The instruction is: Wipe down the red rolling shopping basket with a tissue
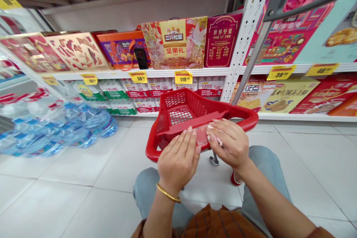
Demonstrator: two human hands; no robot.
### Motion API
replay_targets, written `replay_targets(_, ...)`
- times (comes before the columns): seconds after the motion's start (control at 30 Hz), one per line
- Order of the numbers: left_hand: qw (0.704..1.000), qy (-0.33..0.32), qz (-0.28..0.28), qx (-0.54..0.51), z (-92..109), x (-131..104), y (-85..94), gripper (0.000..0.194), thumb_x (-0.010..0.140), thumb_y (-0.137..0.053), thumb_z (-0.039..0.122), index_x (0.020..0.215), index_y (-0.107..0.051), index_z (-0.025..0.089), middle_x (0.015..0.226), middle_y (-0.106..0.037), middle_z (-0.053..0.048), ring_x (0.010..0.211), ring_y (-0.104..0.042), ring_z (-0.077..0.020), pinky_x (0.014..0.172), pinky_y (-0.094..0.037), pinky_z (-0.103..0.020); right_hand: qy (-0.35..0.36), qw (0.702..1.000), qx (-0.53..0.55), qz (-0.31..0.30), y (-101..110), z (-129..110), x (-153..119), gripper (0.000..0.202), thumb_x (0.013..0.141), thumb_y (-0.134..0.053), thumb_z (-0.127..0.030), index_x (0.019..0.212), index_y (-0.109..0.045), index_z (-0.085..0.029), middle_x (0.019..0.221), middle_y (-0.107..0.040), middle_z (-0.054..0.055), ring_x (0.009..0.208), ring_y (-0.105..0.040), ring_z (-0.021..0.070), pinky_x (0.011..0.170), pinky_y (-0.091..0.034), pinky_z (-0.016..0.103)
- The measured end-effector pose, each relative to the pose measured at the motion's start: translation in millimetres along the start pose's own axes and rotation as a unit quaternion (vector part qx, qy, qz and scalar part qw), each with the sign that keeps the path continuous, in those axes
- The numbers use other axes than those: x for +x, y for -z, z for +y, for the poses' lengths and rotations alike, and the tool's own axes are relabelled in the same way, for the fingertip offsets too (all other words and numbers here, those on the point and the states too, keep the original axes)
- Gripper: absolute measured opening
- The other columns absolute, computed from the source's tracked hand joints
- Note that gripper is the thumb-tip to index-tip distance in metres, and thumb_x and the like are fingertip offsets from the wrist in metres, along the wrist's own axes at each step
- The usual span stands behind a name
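Note:
A red plastic shopping basket (192, 106) on wheels stands in front of my knees, its near rim toward me. Set in that rim is a flat panel with a clear cover (202, 134). My left hand (180, 156) lies on the panel's left part, fingers stretched out together and palm down. On the right part, my right hand (230, 143) is closed on a crumpled white tissue (213, 134) pressed against the panel. Most of the tissue is hidden under my fingers. The basket's inside shows its perforated walls.
Gift boxes (175, 42) line the shelf ahead, with packs of bottled water (139, 89) below. Large water bottles (80, 119) lie on the tiled floor at left. A grey metal handle (255, 55) rises at right. A small black device (141, 58) sits on the shelf edge.

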State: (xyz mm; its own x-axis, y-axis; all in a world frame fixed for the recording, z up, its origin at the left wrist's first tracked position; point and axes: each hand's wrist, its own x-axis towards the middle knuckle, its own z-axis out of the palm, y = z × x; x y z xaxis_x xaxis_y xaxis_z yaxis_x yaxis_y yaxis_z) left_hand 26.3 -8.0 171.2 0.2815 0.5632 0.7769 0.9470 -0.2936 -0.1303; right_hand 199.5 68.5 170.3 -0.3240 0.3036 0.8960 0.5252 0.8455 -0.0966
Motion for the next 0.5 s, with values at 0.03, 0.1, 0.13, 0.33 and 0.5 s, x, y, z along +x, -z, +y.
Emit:
replay_targets(0.03,1.000,-0.001,-0.002,0.000,-1,0,0.5,0.037,0.092,-0.051,0.024,0.127,-0.059,0.012,0.120,-0.068,-0.011,0.104,-0.069,-0.0207,0.092,-0.050,-0.031,-0.001,1.000,-0.003,0.002,2,2,0,0.014,0.081,-0.062,-0.016,0.092,-0.069,-0.021,0.093,-0.075,0.005,0.093,-0.070,0.0205,0.089,-0.054,0.038)
replay_targets(0.1,1.000,-0.004,-0.005,-0.001,-3,-1,1.6,0.039,0.092,-0.051,0.024,0.129,-0.058,0.013,0.120,-0.068,-0.011,0.104,-0.069,-0.0208,0.093,-0.050,-0.031,-0.006,1.000,-0.006,0.007,5,7,-1,0.014,0.082,-0.061,-0.017,0.092,-0.069,-0.021,0.093,-0.075,0.005,0.093,-0.071,0.0208,0.087,-0.055,0.037)
replay_targets(0.13,1.000,-0.004,-0.005,-0.002,-4,-2,2.2,0.039,0.092,-0.051,0.024,0.129,-0.057,0.013,0.120,-0.068,-0.011,0.105,-0.068,-0.0210,0.093,-0.049,-0.031,-0.009,1.000,-0.005,0.009,6,9,-1,0.014,0.082,-0.061,-0.017,0.092,-0.070,-0.021,0.093,-0.075,0.006,0.093,-0.071,0.0213,0.087,-0.055,0.037)
replay_targets(0.33,1.000,-0.011,-0.008,-0.004,-10,-5,3.9,0.035,0.092,-0.051,0.024,0.123,-0.061,0.011,0.119,-0.069,-0.011,0.105,-0.068,-0.0206,0.091,-0.050,-0.032,-0.039,0.999,0.001,0.013,9,17,-8,0.015,0.083,-0.060,-0.019,0.096,-0.070,-0.021,0.096,-0.074,0.007,0.094,-0.070,0.0216,0.084,-0.056,0.036)
replay_targets(0.5,1.000,-0.016,-0.011,-0.014,-18,-7,6.2,0.035,0.092,-0.051,0.023,0.123,-0.061,0.011,0.120,-0.069,-0.011,0.106,-0.068,-0.0207,0.093,-0.050,-0.033,-0.039,0.998,-0.040,0.022,8,12,-11,0.014,0.084,-0.061,-0.020,0.096,-0.068,-0.021,0.097,-0.074,0.006,0.093,-0.069,0.0210,0.092,-0.053,0.039)
